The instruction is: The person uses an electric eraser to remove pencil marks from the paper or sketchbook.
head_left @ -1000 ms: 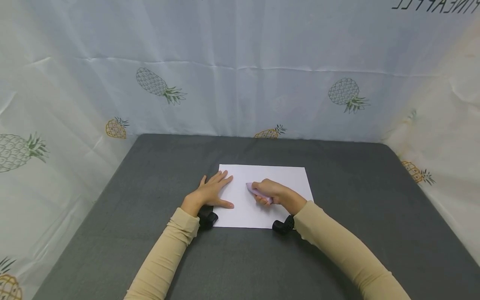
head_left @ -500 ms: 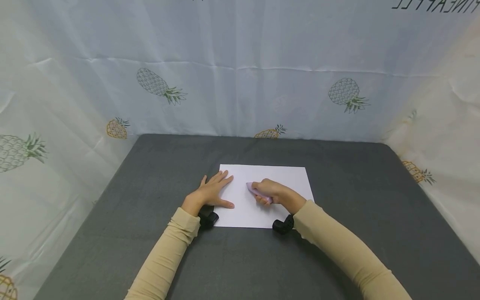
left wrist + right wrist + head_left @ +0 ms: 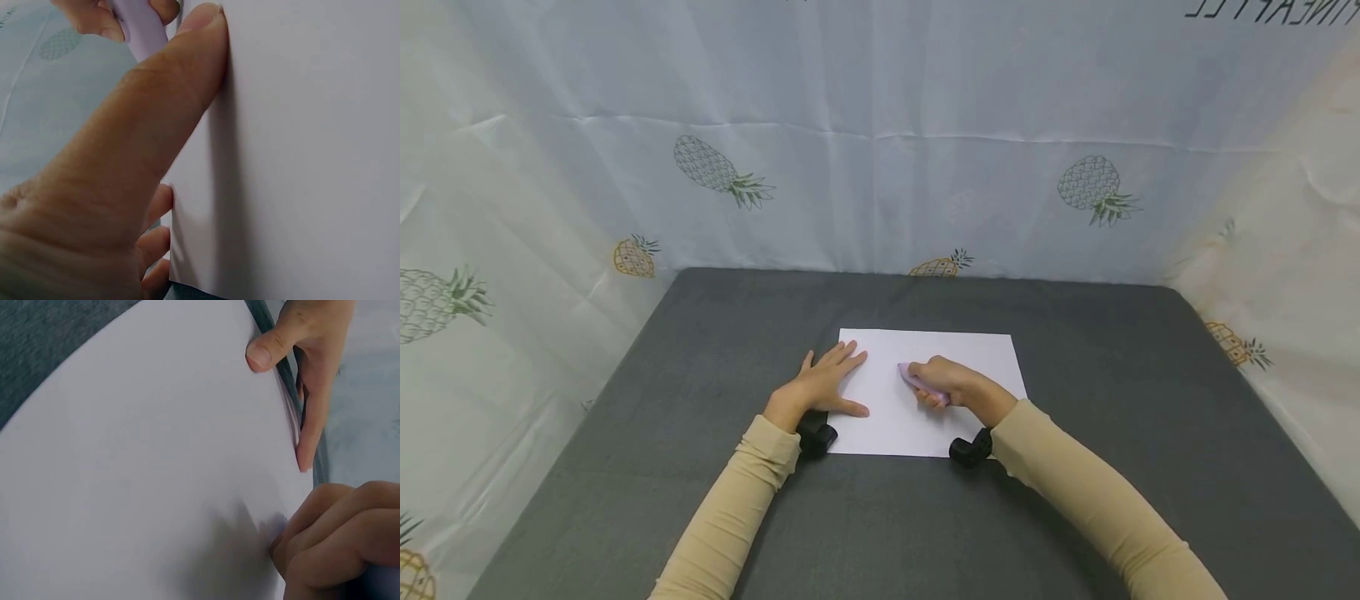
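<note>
A white sheet of paper [image 3: 880,437] lies on the dark tabletop. My left hand [image 3: 822,385] rests on its left part with fingers spread and straight; thumb and fingertips touch the sheet. In the left wrist view the thumb [image 3: 150,112] presses near the paper. Over the middle of the sheet, my right hand [image 3: 947,382] grips a slim lavender tool [image 3: 917,383] with curled fingers. Its narrow end points up and left. The left wrist view shows its smooth lavender body [image 3: 142,28]; whether the tip touches the paper I cannot tell. In the right wrist view the fingers mostly cover it.
A dark grey cloth covers the table [image 3: 760,317]. White curtains [image 3: 880,200] with pineapple prints hang behind and at both sides. Black wrist devices sit at the left [image 3: 816,440] and right cuffs [image 3: 970,450], close to the paper's near edge.
My right hand, with the lavender tool, has shifted slightly to the right over the last half second. The left hand and the paper have stayed in place.
</note>
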Action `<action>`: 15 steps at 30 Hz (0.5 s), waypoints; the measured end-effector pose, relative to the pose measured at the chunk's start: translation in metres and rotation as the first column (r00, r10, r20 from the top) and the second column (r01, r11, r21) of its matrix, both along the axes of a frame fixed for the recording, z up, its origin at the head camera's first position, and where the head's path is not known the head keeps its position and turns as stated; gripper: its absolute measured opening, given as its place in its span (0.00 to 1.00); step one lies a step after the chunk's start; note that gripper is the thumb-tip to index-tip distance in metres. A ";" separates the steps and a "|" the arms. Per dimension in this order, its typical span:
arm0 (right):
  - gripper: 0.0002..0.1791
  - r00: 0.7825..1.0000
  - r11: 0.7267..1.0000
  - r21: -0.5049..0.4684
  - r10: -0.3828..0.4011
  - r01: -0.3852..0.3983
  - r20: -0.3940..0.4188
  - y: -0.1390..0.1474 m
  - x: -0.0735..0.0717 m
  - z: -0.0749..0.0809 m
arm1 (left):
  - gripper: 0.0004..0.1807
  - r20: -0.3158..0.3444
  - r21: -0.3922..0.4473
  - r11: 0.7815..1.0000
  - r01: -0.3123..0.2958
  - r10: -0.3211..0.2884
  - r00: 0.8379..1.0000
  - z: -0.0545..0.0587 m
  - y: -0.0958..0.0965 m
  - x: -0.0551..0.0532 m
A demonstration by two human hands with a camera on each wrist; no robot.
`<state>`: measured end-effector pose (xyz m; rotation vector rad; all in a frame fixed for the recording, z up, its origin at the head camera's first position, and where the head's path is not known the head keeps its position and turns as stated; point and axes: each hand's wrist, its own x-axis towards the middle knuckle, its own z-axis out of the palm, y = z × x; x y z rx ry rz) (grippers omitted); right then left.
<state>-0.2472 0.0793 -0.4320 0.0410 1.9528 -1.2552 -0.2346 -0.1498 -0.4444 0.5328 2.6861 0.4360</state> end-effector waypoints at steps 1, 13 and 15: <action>0.18 1.000 1.000 -0.004 0.005 -0.005 0.003 0.003 0.000 0.000 | 0.54 0.001 0.002 1.000 0.001 -0.001 1.000 0.000 0.000 0.000; 0.18 0.996 0.992 -0.105 -0.079 0.075 -0.043 0.041 0.003 -0.012 | 0.54 0.000 0.017 1.000 0.013 -0.013 1.000 0.001 0.001 -0.001; 0.15 0.992 0.988 -0.119 -0.103 0.093 -0.079 0.047 0.005 -0.014 | 0.54 -0.004 0.032 0.999 0.010 -0.010 1.000 0.000 0.001 -0.002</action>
